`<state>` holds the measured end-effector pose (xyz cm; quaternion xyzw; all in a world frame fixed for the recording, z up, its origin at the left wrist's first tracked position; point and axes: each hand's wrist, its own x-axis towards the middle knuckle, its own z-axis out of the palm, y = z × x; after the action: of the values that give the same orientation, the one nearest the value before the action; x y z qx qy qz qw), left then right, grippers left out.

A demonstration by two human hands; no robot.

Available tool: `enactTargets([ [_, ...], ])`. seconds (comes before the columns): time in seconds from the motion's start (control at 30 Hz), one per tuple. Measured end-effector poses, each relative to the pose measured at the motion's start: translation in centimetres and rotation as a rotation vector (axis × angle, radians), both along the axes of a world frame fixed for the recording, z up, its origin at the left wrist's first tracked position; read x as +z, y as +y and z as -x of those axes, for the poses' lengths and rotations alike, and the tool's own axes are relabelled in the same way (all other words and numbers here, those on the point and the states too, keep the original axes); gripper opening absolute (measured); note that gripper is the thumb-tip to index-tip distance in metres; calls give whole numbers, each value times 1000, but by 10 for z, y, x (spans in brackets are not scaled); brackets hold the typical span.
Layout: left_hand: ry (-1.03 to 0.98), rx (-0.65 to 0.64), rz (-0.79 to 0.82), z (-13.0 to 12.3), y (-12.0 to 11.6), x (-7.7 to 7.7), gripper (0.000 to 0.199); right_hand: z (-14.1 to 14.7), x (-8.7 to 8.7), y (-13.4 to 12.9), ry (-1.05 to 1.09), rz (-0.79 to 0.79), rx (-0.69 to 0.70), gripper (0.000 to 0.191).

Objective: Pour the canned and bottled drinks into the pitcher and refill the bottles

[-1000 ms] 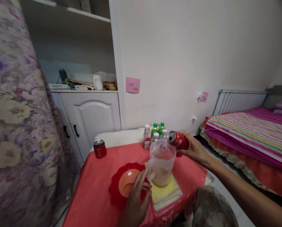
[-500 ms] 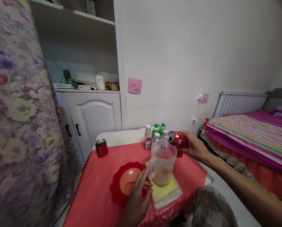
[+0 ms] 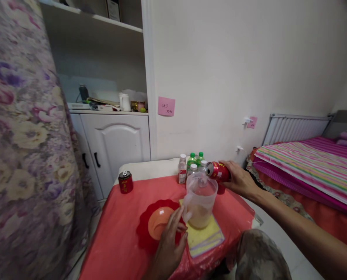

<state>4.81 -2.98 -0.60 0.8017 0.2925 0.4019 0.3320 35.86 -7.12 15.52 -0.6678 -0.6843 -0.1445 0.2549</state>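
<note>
My right hand point(image 3: 239, 179) is wrapped round a red can point(image 3: 217, 171), tipped on its side with its opened top facing left over the rim of a clear plastic pitcher point(image 3: 201, 198). Some amber liquid shows low in the pitcher, which stands on a folded yellow cloth point(image 3: 205, 239). Beside the pitcher's handle is my left hand point(image 3: 172, 237), fingers apart and holding nothing; whether a fingertip touches the handle is unclear. Left of it lies a red scalloped plate point(image 3: 144, 227) with an orange bowl point(image 3: 157, 223) on it, partly hidden by the hand.
Several capped bottles point(image 3: 192, 167) stand behind the pitcher. Another red can point(image 3: 125, 182) is at the back left of the table, on the red cover point(image 3: 117, 233). A bed point(image 3: 313, 167) is to the right, a floral curtain point(image 3: 24, 136) to the left.
The tipped can has shifted very slightly left in my right hand. My left hand and the pitcher look nearly unmoved.
</note>
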Motion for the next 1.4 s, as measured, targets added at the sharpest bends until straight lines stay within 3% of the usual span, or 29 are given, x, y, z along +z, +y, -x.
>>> enactTargets([
  [0.3,19,12,-18,0,-2,3,65,-5,-3,4,-71,-65,27,61],
  [1.4,29,1,-7,-1,-7,14,65,-2,2,7,-224,-18,-8,59],
])
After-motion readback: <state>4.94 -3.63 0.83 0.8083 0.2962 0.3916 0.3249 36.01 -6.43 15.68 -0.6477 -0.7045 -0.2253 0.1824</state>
